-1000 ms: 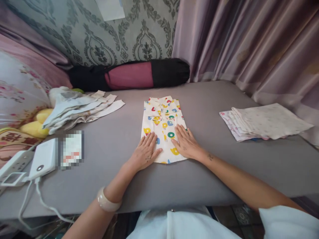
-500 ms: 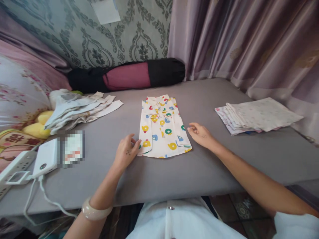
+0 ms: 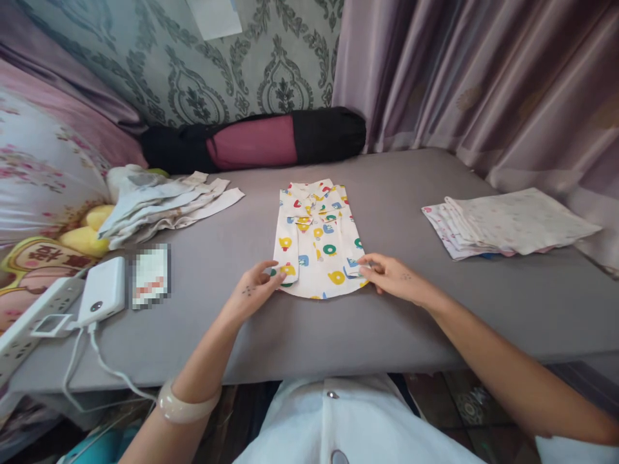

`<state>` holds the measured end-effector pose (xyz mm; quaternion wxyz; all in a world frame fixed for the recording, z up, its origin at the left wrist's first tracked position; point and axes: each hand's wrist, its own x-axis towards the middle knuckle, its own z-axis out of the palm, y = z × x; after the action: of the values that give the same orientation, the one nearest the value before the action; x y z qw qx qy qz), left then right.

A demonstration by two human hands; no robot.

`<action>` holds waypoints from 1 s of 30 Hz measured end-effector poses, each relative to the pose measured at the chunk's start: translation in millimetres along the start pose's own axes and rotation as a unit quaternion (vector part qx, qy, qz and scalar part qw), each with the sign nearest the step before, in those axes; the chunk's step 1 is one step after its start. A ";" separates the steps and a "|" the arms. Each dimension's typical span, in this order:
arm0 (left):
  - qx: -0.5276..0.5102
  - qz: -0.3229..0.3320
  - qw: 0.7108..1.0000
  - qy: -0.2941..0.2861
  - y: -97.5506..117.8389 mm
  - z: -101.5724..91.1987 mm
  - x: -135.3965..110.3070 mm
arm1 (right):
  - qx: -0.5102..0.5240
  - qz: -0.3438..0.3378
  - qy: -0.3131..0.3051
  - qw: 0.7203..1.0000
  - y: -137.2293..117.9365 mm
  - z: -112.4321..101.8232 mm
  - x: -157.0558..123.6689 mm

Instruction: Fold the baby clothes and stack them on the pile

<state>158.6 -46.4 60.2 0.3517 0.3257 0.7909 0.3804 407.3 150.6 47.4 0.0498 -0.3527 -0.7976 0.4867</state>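
A small white shirt (image 3: 316, 258) printed with coloured letters lies face up before me. Its collar points away, and both sleeves are folded in along the front. At the lower left edge, my left hand (image 3: 256, 289) pinches the cloth by a sleeve end, thumb on top. Across from it, my right hand (image 3: 394, 276) closes its thumb and fingers on the lower right edge beside the other cuff. Parts of the fingertips are hidden by cloth.
A folded cloth stack (image 3: 512, 222) lies at right, and loose pale garments (image 3: 169, 206) at left. Nearby are a white power bank (image 3: 102, 290), a power strip (image 3: 33, 319) and cables. A long black and maroon bag (image 3: 254, 142) lies along the wall.
My right hand has moved left and down onto the shirt's lower right edge. My left hand has shifted slightly right onto the lower left edge. The view has tilted a little.
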 end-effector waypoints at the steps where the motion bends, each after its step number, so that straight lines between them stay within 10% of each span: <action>1: -0.009 0.002 1.000 -0.015 1.9 -0.4 -3.5 | -0.005 -0.012 -0.021 1.000 -0.9 -0.7 -4.1; 10: -0.138 0.021 0.988 -0.072 5.5 -9.8 -4.2 | -0.177 -0.083 0.069 0.978 2.6 -4.5 -9.2; 23: -0.084 0.046 0.989 0.115 -1.6 -3.0 32.9 | -0.115 -0.086 0.167 0.975 3.0 -10.8 27.0; 30: -0.077 0.054 0.992 0.081 -9.0 -6.6 58.5 | -0.156 -0.063 0.177 0.970 5.1 -12.2 45.9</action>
<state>119.5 -7.6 37.8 0.2895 0.3082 0.7662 0.4839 380.9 189.1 37.5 0.1653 -0.3858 -0.8628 0.2817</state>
